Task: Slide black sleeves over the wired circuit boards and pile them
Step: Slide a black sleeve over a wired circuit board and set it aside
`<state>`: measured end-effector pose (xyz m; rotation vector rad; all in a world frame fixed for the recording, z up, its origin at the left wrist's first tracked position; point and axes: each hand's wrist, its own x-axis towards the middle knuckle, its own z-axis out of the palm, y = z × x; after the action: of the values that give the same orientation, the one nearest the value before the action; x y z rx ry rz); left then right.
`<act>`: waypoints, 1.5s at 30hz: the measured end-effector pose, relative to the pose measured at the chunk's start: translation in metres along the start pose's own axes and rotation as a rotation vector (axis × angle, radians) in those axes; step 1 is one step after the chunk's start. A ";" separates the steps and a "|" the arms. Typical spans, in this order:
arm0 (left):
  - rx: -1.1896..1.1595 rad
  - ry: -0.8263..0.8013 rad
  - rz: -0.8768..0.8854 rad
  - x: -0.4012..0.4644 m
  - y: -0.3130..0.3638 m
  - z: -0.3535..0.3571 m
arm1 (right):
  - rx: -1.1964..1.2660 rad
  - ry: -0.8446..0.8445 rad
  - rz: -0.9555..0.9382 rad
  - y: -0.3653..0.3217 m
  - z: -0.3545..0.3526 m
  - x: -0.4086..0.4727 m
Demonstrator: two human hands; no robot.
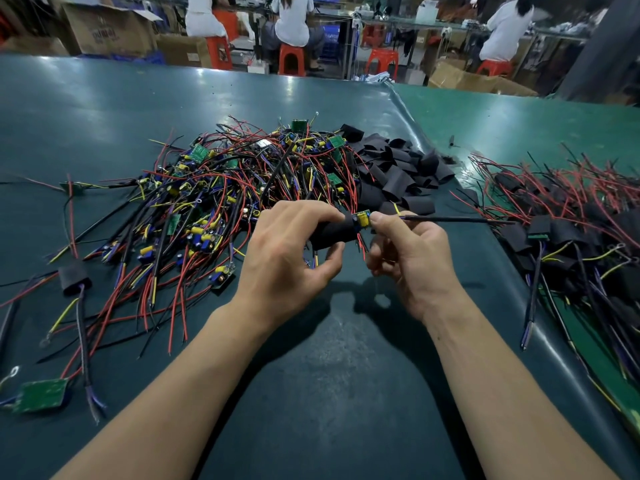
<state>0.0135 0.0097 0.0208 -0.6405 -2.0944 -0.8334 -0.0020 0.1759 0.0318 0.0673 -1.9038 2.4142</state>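
Between both hands, above table (329, 358): left hand (287, 251) grip clamped on black sleeve (332, 233); right hand (412, 261) pinches board (362, 219), half-entered. Mid-sleeving; next likely push board fully in, then drop on finished pile (571, 223) right of grip.

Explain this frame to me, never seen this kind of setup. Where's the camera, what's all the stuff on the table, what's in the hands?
There is no machine here, just one picture from a wide-angle camera worn on a person's head, looking forward and down at their own bare hands over a dark green table.

The left hand holds a black sleeve. The right hand pinches a wired circuit board at the sleeve's mouth, so the board looks partly inserted, its yellow parts showing.

Beyond the hands lies a tangled heap of bare boards with red, black and yellow wires. To its right is a pile of empty sleeves. Further right sits the pile of sleeved boards, presumably the finished ones. One sleeved board and one bare green board lie apart on the left.

Other people sit on red stools at the back.
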 end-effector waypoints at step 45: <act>-0.024 -0.070 -0.072 0.000 0.004 -0.003 | -0.292 0.099 -0.143 0.007 0.004 -0.002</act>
<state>0.0182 0.0102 0.0238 -0.6180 -2.1846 -0.8892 -0.0002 0.1708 0.0260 0.0646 -2.1036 1.9909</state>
